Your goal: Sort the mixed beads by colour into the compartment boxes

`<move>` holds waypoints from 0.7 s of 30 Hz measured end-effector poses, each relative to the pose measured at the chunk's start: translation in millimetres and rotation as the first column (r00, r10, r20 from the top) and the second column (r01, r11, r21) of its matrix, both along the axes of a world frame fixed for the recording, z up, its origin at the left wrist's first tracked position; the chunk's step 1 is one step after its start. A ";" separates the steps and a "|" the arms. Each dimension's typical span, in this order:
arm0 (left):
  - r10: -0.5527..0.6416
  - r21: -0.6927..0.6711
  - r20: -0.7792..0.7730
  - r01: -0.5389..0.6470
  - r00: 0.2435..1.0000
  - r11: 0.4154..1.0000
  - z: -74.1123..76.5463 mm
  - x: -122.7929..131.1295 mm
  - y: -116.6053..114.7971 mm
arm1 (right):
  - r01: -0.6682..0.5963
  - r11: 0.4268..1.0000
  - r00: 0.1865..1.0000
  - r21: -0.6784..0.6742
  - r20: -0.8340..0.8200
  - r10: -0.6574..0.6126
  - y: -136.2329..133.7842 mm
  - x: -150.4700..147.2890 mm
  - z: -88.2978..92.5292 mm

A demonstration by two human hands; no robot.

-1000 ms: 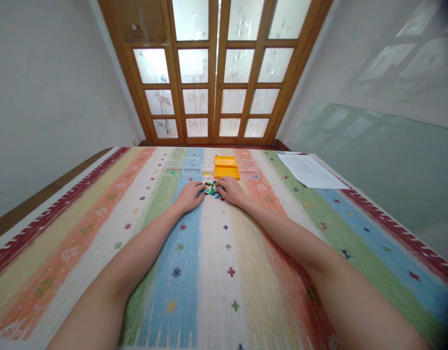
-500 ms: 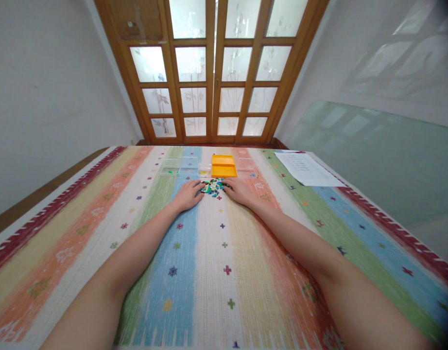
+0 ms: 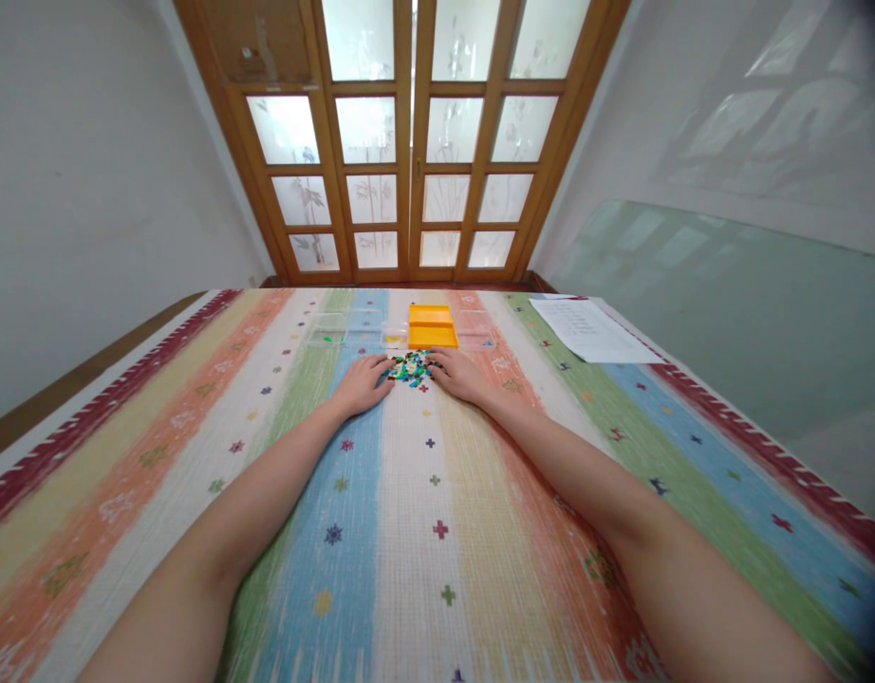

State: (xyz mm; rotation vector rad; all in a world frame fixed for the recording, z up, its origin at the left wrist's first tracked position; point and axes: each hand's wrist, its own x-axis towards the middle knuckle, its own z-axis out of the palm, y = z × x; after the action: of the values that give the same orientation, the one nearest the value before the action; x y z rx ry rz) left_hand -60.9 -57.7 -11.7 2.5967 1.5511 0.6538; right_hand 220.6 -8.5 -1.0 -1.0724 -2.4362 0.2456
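A small heap of tiny pieces (image 3: pixel 410 369), mostly green, blue, white and dark, lies on the striped tablecloth (image 3: pixel 409 493); the kind of piece is too small to tell. My left hand (image 3: pixel 363 384) rests at the heap's left edge, thumb and fingers apart, fingertips at the pieces. On the opposite side, my right hand (image 3: pixel 457 374) lies with its fingers spread at the heap's right edge, some fingertips over it. Just behind the heap stands an orange two-part tray (image 3: pixel 433 337). No piece is seen held in either hand.
Clear plastic boxes (image 3: pixel 325 317) left of the orange tray hold a few green and yellow pieces. Another clear box (image 3: pixel 476 315) on its right has a few blue bits. A printed paper sheet (image 3: pixel 590 332) lies at the back right. Wooden glazed doors (image 3: pixel 413 190) stand beyond the table.
The whole view has shifted slightly. Both hands stay at the sides of the heap, with only slight finger movement at most; the trays and paper have not moved.
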 end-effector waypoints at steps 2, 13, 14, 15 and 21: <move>0.002 -0.001 -0.004 -0.002 1.000 1.000 0.3 0.4 -0.3 | -0.028 1.000 1.000 0.014 0.012 0.028 2.1 0.9 -2.5; 0.005 0.009 -0.001 -0.005 1.000 1.000 -0.2 1.0 -0.9 | -0.011 1.000 0.994 0.019 -0.110 0.013 11.4 7.7 -12.8; 0.004 0.011 -0.001 -0.004 1.000 1.000 -0.5 0.9 -0.8 | -0.022 1.000 0.996 0.021 -0.091 0.024 11.4 7.2 -12.3; 0.003 0.012 -0.002 -0.003 1.000 1.000 -0.7 0.8 -0.7 | -0.034 0.999 0.996 0.022 -0.078 0.035 11.1 6.8 -11.8; 0.005 0.007 0.002 -0.005 1.000 1.000 -1.4 0.9 -0.3 | -0.094 0.995 0.990 0.026 -0.100 0.096 7.7 6.9 -9.1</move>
State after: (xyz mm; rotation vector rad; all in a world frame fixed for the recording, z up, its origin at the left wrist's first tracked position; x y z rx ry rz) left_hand -60.1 -58.0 -13.1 2.5977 1.5583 0.6628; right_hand 227.5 -0.7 -10.1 -0.9134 -2.3965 0.2977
